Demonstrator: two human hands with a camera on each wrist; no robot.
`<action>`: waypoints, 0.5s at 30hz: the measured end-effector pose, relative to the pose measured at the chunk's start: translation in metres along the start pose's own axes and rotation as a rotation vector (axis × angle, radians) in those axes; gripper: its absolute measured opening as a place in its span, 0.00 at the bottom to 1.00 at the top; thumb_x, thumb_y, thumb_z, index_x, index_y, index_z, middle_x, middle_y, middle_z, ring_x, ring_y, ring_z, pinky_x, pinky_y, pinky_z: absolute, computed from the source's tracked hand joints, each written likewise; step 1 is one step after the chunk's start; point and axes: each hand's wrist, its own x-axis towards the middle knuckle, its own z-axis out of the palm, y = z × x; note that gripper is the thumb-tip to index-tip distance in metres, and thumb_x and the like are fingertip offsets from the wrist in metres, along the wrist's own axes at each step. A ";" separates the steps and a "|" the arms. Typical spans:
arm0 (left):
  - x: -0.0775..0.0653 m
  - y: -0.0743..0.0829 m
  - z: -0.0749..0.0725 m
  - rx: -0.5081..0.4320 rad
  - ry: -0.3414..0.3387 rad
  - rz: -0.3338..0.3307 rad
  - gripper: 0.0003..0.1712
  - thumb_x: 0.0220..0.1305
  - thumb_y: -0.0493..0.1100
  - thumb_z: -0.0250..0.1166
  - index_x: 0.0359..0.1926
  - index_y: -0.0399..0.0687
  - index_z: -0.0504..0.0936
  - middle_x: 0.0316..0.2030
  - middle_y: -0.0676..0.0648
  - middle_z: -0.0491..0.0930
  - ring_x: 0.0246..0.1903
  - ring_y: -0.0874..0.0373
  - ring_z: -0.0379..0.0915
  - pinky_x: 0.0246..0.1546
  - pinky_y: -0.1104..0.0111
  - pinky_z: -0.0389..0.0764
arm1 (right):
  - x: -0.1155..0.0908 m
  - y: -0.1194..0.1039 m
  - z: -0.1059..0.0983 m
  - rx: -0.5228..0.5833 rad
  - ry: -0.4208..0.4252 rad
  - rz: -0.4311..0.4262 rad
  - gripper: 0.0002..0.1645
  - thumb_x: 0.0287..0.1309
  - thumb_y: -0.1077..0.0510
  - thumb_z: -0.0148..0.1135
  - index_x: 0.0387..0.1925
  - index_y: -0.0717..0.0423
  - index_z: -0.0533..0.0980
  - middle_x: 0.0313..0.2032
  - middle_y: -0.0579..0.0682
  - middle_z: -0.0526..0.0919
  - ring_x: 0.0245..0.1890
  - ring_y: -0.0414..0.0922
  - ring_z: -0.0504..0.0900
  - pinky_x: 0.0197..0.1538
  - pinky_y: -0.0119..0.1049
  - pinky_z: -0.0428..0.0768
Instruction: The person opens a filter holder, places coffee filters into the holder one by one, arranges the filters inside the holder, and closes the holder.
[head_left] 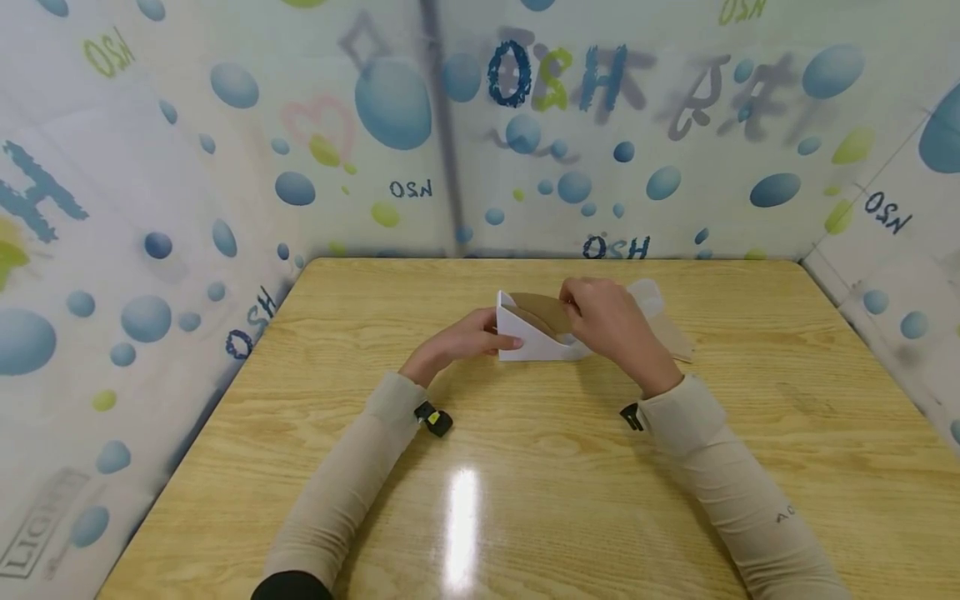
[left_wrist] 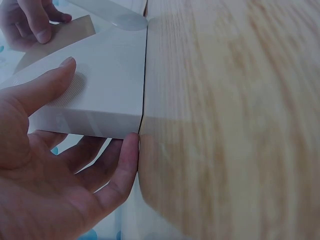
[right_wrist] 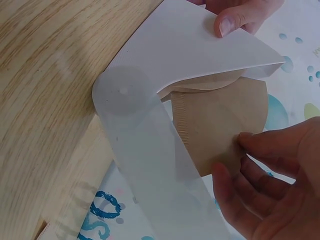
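Observation:
A white coffee filter holder (head_left: 525,340), shaped like a low box with a slanted open side, stands on the table. My left hand (head_left: 471,335) grips its left end, thumb on the front face and fingers round the end in the left wrist view. Brown paper coffee filters (head_left: 534,307) sit inside it. With thumb and fingers my right hand (head_left: 611,321) pinches a brown coffee filter (right_wrist: 220,120) that has a crimped edge and lies partly at the holder's opening. A translucent lid (right_wrist: 150,165) swings out from the holder's corner, beside the right hand.
More brown paper (head_left: 672,335) lies on the wooden table (head_left: 555,483) to the right, partly hidden by my right hand. Behind the table rises a white backdrop (head_left: 480,167) printed with blue and green spots, and similar sheets stand at both sides.

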 end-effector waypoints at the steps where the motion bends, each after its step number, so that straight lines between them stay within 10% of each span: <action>1: 0.000 0.000 0.000 -0.001 0.000 0.000 0.23 0.72 0.43 0.66 0.65 0.45 0.75 0.56 0.40 0.83 0.49 0.56 0.80 0.43 0.66 0.79 | 0.000 0.000 0.000 -0.003 -0.003 0.000 0.07 0.69 0.65 0.59 0.40 0.60 0.84 0.35 0.56 0.88 0.32 0.51 0.85 0.39 0.47 0.83; 15: 0.001 -0.002 -0.001 -0.004 -0.004 0.010 0.23 0.72 0.43 0.65 0.65 0.44 0.75 0.57 0.40 0.83 0.51 0.54 0.80 0.45 0.67 0.80 | 0.001 0.003 0.000 -0.011 -0.004 0.014 0.09 0.70 0.64 0.58 0.41 0.60 0.84 0.37 0.56 0.89 0.34 0.52 0.85 0.40 0.48 0.83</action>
